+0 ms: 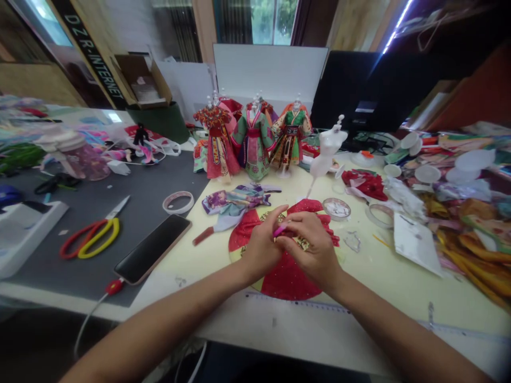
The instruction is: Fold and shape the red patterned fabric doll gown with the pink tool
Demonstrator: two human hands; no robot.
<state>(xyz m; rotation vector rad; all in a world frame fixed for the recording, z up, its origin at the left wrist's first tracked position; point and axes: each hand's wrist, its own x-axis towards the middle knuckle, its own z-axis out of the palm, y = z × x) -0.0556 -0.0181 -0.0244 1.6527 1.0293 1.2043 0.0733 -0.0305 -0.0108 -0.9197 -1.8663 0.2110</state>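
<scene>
My left hand [261, 246] and my right hand [313, 244] meet over a round red glittery fabric piece [285, 276] lying on the pale yellow mat [371, 271]. Both hands are closed in a pinch on a small pink strip [279, 230] held between their fingertips. Just behind my hands lies a small folded doll garment in purple and light blue [235, 202]. A bare white miniature mannequin [329, 146] stands behind to the right.
Three dressed miniature mannequins [253, 135] stand at the back. A phone [154, 247] on a cable, scissors [93, 234] and a tape roll [178, 202] lie left on the grey mat. Fabric scraps and white lids [447, 175] crowd the right side. A small round tin [336, 208] sits near my right hand.
</scene>
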